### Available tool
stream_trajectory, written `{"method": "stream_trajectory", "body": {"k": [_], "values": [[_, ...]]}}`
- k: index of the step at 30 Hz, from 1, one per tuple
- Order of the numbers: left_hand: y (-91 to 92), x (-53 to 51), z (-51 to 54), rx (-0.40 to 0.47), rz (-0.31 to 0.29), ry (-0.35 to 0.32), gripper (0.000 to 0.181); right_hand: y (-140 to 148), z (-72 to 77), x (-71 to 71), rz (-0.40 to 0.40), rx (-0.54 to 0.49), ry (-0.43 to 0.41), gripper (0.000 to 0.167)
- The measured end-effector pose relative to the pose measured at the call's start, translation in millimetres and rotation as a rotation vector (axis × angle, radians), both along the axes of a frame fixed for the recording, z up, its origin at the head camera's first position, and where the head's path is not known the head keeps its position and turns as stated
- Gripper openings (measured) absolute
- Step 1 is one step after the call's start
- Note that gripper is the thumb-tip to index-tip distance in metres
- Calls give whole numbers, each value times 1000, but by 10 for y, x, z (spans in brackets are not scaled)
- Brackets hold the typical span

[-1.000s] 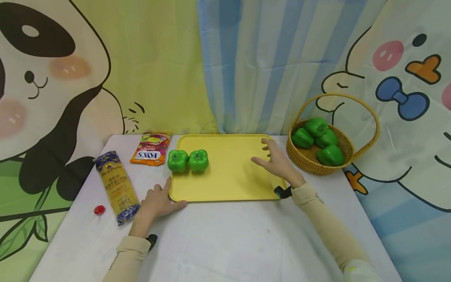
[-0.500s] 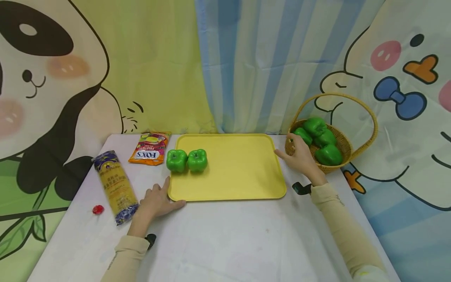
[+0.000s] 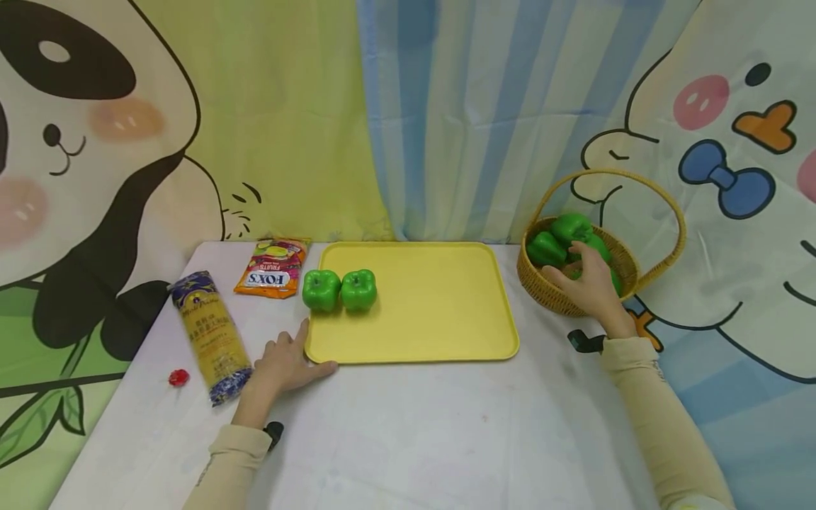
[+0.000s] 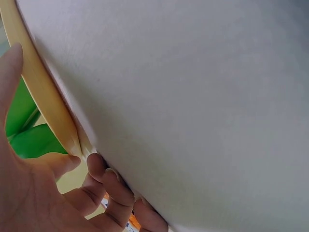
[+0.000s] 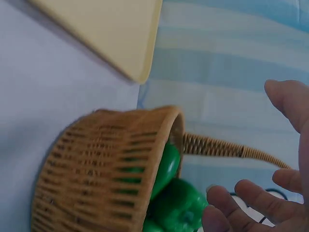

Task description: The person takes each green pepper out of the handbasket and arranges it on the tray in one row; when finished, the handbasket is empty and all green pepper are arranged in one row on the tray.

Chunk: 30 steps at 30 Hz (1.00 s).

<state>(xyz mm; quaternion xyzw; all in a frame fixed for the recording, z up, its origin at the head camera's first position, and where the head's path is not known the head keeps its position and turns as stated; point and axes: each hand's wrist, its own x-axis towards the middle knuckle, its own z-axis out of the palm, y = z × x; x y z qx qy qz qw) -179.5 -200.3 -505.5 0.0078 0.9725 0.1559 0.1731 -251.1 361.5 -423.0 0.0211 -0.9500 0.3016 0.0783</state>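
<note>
My left hand [image 3: 283,365] rests on the white table at the near left corner of a yellow tray [image 3: 433,312]. Its thumb and index finger touch the rim, spread apart. Two green bell peppers, one [image 3: 321,290] beside the other [image 3: 359,290], stand at the tray's left side. On the right, my right hand [image 3: 591,289] reaches over a wicker basket [image 5: 96,169], thumb and fingers apart. Several green bell peppers [image 3: 545,248] lie in the basket; the hand partly covers some in the head view. Nothing shows between its fingers in the right wrist view.
A bag of FOX'S sweets [image 3: 273,268] lies behind the tray's left end. Left of my left hand are a long yellow pasta packet [image 3: 212,340] and a small red-wrapped sweet [image 3: 179,377]. The basket's tall handle [image 3: 676,212] arches up. Printed curtains stand behind the table.
My right hand has moved right, from above the tray to over the basket. The left hand stays at the tray's corner, and the two peppers on the tray have not moved.
</note>
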Motion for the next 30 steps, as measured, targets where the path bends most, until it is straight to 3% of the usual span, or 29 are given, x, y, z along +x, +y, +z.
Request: {"method": "stream_trajectory", "body": {"k": [22, 30], "values": [[-2, -7, 10, 3, 4, -4, 122, 463, -111, 27, -107, 8, -94, 103], [3, -1, 22, 2, 7, -3, 122, 544, -126, 7, -113, 23, -82, 99]]}}
